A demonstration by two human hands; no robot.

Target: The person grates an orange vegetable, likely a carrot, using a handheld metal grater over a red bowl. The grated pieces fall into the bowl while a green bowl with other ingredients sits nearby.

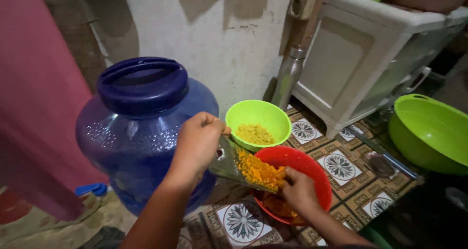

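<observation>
Left hand point(197, 144) closed around top edge of metal grater point(233, 165); right hand point(298, 190) pinches an orange root piece point(280, 177), mostly hidden, against its lower end. Grater's long axis slopes from upper left, at the left hand, down-right over red bowl point(312, 166), orange gratings point(258, 171) piled on its face. Green bowl point(263, 113) of yellow shreds just behind; blue water jug point(141, 127) to the left.

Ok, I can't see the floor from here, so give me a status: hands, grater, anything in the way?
Left hand grips grater top, tilted over red bowl. Right hand presses orange root against it. Green bowl and blue jug close behind.
</observation>
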